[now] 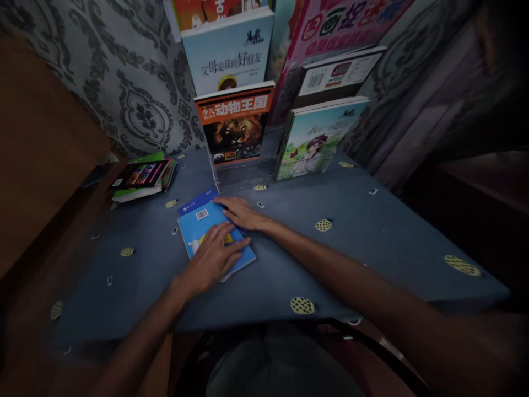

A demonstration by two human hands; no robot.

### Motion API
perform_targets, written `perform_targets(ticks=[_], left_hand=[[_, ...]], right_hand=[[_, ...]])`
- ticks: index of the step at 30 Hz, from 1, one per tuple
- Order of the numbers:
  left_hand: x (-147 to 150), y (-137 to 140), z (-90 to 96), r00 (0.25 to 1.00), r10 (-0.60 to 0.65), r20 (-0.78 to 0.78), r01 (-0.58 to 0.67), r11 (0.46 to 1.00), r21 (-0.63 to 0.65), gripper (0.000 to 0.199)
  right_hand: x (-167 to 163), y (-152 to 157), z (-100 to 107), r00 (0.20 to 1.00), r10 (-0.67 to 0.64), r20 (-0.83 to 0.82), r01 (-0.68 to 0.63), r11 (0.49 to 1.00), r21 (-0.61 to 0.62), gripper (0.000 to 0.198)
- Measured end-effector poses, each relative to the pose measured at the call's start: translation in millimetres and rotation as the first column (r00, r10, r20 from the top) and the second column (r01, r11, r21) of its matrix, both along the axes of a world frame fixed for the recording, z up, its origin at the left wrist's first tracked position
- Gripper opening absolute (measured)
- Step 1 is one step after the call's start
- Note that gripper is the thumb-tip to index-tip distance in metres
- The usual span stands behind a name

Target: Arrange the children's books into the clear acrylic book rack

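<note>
A light-blue book [192, 227], back cover up with a white barcode label, lies on the cloth-covered table. A darker blue booklet [197, 203] sticks out from under its far edge. Palm down on the light-blue book's near half, my left hand [215, 252] has its fingers spread and covers part of the yellow and white cover picture. My right hand [242, 214] rests along the book's far right edge. Its fingers are stretched toward the far right corner, where the two blue covers meet. Both hands look open.
A clear display rack holds upright books, among them an orange-topped lion book [235, 124] and a green-blue book [318, 138]. At the back left lies a small pile of books [142, 175]. A pineapple-print cloth [281, 253] covers the table; patterned curtains [140, 94] hang behind.
</note>
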State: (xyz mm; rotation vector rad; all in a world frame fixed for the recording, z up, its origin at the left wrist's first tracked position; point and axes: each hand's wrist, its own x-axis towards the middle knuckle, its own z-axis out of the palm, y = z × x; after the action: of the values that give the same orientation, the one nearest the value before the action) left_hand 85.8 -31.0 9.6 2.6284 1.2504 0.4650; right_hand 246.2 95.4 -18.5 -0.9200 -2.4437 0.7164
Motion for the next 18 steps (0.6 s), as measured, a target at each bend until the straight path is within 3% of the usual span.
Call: perform_targets(ticks=[4,10,14,18], left_hand=[[12,-28,5.2,0.992,-0.104,-0.074,0.102,0.994,-0.041,0.038],[12,-35,11.6,0.987,-0.132,-0.094,0.128,0.991,-0.039,0.036],[10,-37,10.4,0.991,-0.115,0.073,0.116,0.993,0.001,0.037],[-7,-30,-0.6,0.964,0.019,0.265,-0.049,0.993,0.109,0.036]], right_hand=[[1,-3,3,1.0,-0.013,0.001,0.013,1.0,0.0,0.049],[-3,-13,6,0.998,-0.057,0.019,0.055,0.995,0.078,0.045],[-3,-20,1,0.997,-0.082,0.009,0.08,0.987,0.136,0.042],[10,-36,-7,0.997,-0.072,-0.02,0.075,0.98,0.183,0.04]])
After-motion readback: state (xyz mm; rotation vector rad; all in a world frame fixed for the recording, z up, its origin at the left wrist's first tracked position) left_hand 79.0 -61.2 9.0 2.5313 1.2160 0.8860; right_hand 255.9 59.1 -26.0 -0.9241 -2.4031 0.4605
